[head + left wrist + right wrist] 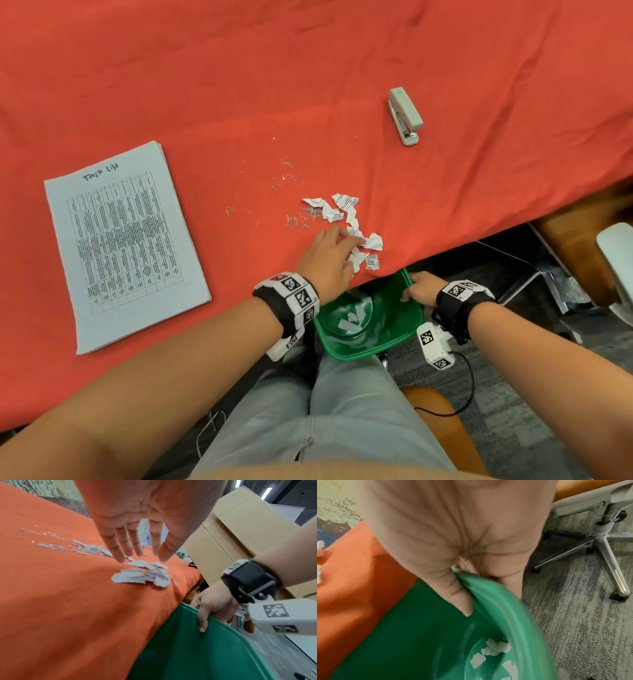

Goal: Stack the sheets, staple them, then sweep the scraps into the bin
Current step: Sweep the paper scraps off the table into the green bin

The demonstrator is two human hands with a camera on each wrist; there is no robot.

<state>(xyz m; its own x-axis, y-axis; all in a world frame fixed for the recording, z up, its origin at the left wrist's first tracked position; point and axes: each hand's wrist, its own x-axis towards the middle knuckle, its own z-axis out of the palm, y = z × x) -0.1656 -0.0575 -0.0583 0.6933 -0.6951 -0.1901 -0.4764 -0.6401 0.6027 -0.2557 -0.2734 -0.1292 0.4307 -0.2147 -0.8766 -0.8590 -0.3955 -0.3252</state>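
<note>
many paper scraps [356, 236] lie on the red cloth [239, 68] just past the left hand [329, 260], its fingers straight and loose, and the green bin [404, 329] waits below the edge, its rim gripped by the right hand [423, 287].

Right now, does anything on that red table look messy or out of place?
Yes. Torn paper scraps lie heaped by the table's near edge under the left hand, with loose staples strewn farther back on the cloth. The right hand grips the green bin below the edge; a few scraps already lie inside. The stapler lies apart.
</note>
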